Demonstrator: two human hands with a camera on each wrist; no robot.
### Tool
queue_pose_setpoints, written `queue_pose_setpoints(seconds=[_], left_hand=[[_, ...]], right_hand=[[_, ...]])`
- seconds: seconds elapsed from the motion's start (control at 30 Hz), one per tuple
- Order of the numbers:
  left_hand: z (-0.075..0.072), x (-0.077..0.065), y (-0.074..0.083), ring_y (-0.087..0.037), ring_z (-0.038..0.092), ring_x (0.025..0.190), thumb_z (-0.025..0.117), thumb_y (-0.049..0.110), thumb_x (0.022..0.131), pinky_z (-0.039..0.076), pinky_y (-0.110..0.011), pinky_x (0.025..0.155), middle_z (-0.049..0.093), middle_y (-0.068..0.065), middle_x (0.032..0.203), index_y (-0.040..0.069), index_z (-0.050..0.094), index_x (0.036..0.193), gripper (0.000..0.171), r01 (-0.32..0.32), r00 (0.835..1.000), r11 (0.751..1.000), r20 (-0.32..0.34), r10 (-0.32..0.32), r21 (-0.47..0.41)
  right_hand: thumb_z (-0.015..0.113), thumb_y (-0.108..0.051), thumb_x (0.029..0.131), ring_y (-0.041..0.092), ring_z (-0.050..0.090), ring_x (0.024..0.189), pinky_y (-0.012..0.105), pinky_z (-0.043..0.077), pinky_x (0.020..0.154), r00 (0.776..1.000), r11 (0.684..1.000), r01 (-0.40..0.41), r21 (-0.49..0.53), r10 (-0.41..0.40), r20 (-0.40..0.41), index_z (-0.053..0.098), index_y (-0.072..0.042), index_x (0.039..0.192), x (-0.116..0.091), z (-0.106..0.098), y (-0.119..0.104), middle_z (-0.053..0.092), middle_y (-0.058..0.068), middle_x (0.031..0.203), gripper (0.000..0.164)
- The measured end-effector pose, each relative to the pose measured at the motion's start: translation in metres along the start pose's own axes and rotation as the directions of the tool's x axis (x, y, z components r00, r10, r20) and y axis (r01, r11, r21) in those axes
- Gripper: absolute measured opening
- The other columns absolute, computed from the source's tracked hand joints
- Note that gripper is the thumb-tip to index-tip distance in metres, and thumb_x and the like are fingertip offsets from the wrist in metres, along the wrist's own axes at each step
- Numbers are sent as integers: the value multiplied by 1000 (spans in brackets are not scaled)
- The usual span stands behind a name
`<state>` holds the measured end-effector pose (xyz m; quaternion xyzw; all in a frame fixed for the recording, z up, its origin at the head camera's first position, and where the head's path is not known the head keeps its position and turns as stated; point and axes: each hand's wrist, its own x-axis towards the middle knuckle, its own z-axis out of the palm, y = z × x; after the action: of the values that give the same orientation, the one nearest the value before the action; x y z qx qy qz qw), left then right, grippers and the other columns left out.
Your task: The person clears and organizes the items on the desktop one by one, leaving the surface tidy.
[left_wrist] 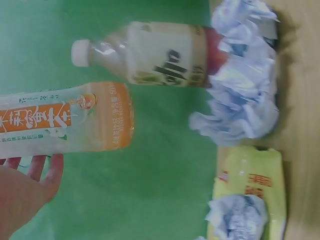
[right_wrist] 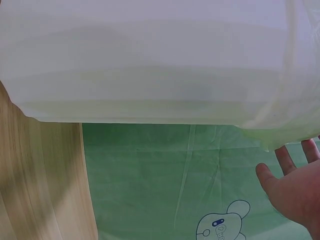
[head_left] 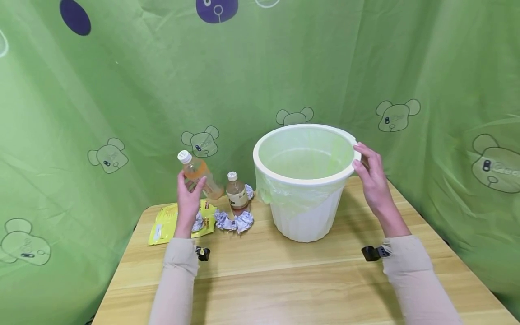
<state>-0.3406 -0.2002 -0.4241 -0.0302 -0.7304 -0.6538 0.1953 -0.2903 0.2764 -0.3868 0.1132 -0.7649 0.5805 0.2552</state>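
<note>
My left hand (head_left: pixel 189 198) is gripping the orange-labelled bottle (head_left: pixel 214 186), thumb and fingers clamping its middle. The bottle is tilting, its cap pointing up past the fingers and its base slanting toward the 2nd bottle (head_left: pixel 237 198). My right hand (head_left: pixel 371 180) is spreading its fingers and touching the rim of the white bin (head_left: pixel 306 221). From here I'm losing the bottle's cap past the edge of the left wrist view, and the right wrist view is cutting off part of the right hand. The left forearm is partly covering the yellow packet (head_left: pixel 167 216).
</note>
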Motion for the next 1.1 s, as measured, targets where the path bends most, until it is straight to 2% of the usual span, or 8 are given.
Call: queue_pose_setpoints(seconds=[0.27,0.6,0.7,0.9,1.1], left_hand=[[0,0,26,-32,50,142,73,33,96,45,-51,119,46,-8,154,24,38,154,68,-94,995,993,15,95,-76],[0,-5,47,-27,48,144,72,23,98,39,-47,124,48,-3,155,18,40,151,62,-130,991,968,-9,131,-216],[2,-6,54,-30,48,145,71,22,98,40,-47,123,47,-3,155,19,38,150,62,-164,986,951,-18,165,-262],[3,-10,66,-36,49,143,70,14,98,46,-44,119,44,-3,157,28,33,154,68,-245,969,909,-60,239,-338],[5,-11,75,-40,52,139,69,11,98,51,-44,114,43,-6,157,25,33,152,67,-279,960,873,-85,267,-400]], right_hand=[[46,-22,110,26,34,148,37,34,126,1000,1000,-2,2,2,-1,39,-9,157,0,0,2,25,11,167,49],[46,-21,110,26,33,149,35,32,127,1000,1000,11,28,-10,-8,39,-7,156,0,2,2,25,12,166,49],[46,-21,110,25,33,149,34,32,127,1000,999,12,30,-12,-8,39,-7,156,0,2,2,25,12,166,49],[46,-21,110,23,33,149,33,32,127,1000,999,14,29,-14,-8,39,-8,156,0,2,3,25,12,166,49],[46,-21,110,22,33,149,32,31,127,1000,999,12,38,-12,-9,39,-8,156,0,2,3,25,11,166,49]])
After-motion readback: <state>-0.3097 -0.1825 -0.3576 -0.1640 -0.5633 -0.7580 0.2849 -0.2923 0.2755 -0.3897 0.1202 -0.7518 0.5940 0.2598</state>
